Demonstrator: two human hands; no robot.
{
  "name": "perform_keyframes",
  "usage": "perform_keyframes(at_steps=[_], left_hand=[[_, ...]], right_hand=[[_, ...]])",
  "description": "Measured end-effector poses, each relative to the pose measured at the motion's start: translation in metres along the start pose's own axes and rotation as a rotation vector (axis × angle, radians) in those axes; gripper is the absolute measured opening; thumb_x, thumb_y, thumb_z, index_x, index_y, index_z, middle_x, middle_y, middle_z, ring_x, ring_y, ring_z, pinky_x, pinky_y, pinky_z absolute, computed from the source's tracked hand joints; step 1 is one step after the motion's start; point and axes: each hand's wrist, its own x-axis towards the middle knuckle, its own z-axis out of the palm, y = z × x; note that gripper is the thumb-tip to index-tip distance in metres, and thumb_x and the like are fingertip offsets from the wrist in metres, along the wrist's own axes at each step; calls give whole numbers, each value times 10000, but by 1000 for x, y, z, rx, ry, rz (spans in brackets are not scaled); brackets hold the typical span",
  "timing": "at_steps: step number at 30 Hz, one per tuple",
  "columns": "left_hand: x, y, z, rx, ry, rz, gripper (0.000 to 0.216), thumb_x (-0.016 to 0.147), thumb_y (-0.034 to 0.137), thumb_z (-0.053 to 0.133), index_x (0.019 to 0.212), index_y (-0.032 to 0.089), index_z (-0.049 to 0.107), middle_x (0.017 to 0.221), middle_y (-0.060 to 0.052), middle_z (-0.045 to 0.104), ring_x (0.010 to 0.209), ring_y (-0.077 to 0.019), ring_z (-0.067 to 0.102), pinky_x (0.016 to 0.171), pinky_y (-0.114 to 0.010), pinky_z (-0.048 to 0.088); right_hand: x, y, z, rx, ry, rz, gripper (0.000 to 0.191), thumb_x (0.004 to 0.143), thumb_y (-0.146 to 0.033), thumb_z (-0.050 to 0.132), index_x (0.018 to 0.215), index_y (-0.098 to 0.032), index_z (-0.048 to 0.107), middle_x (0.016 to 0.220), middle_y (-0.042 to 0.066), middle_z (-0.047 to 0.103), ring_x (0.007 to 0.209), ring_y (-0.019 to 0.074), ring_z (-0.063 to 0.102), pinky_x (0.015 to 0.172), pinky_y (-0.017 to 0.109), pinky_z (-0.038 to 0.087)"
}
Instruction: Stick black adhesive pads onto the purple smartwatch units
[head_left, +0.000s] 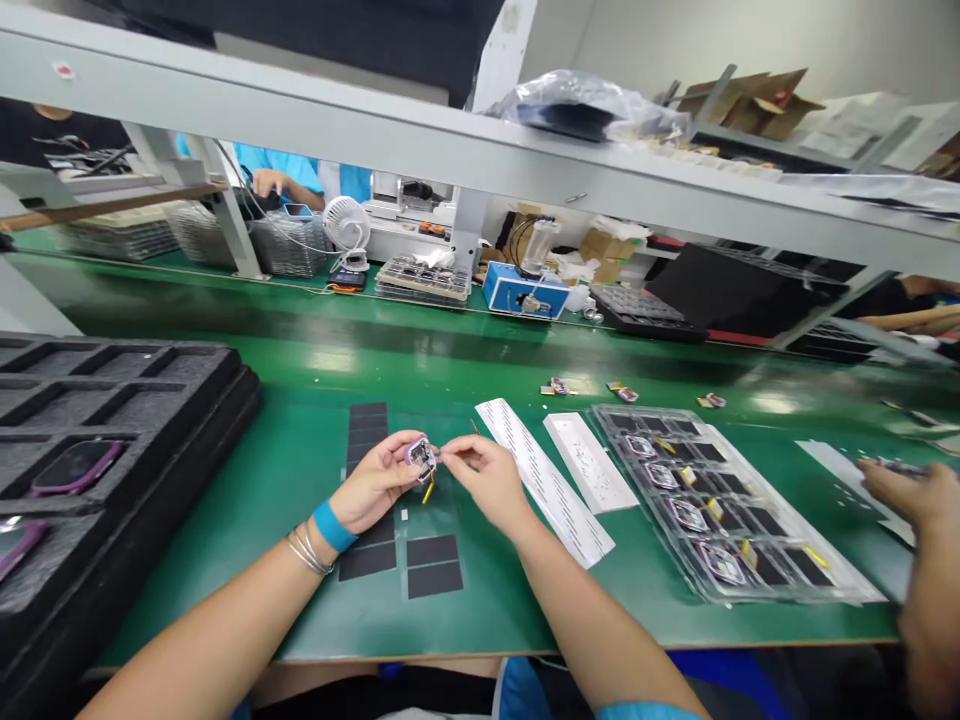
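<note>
Small purple-rimmed electronic module (421,457) pinched in left hand (377,482), best kept steady; right hand (486,482), fingertips pressed together, just beside it, centre frame.

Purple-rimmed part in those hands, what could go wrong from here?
The purple-rimmed part is small and held up in the left hand's fingers, with the right hand at it, so it could slip onto the green mat. Its yellow tab sticks out and might bend or snag. Another person's hand works beside the clear tray, so a bump could jostle it.
</note>
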Motion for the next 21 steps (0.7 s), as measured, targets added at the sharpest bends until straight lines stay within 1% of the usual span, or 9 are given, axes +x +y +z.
perform_keyframes(at_steps=[1, 3, 8, 11, 16, 21], left_hand=[[0, 0, 0, -3, -4, 6, 427, 590, 116, 794, 978, 182, 629, 926, -35, 701, 818, -131, 658, 757, -221, 508], [0, 0, 1, -4, -12, 13, 431, 578, 113, 802, 969, 184, 638, 916, -30, 702, 801, -120, 655, 748, -207, 502], [0, -2, 2, 29, -11, 27, 437, 567, 97, 804, 965, 181, 645, 917, -31, 702, 804, -117, 647, 749, -202, 492], [0, -3, 1, 61, 4, 43, 450, 560, 83, 802, 970, 175, 642, 902, -28, 695, 794, -116, 638, 745, -206, 486], [1, -3, 1, 95, 28, 56, 454, 545, 72, 803, 958, 177, 644, 891, -26, 683, 793, -128, 628, 732, -226, 484], [0, -4, 3, 132, 54, 83, 450, 539, 79, 809, 948, 176, 647, 890, -25, 681, 808, -128, 620, 747, -228, 480]], right_hand=[[-4, -2, 8, 3, -6, -6, 73, 725, -265, 651, 745, -198, 671, 791, 43, 706, 730, 182, 663, 715, 315, 544], [-9, -3, 14, -7, 14, -30, 41, 721, -236, 650, 727, -200, 669, 794, 41, 702, 740, 180, 665, 726, 314, 550], [-8, 0, 7, 6, 15, -79, 22, 716, -222, 659, 704, -205, 666, 803, 46, 688, 767, 181, 662, 731, 318, 559], [-8, 1, 8, -19, 17, -105, 22, 722, -217, 656, 705, -208, 668, 796, 45, 684, 762, 179, 659, 728, 320, 555], [-10, 2, 11, -131, 43, -187, 53, 748, -200, 635, 710, -220, 665, 780, 40, 691, 756, 183, 656, 722, 327, 536], [-14, 5, 13, -279, 44, -338, 113, 820, -188, 565, 760, -231, 651, 805, 40, 688, 772, 178, 650, 727, 317, 521]])
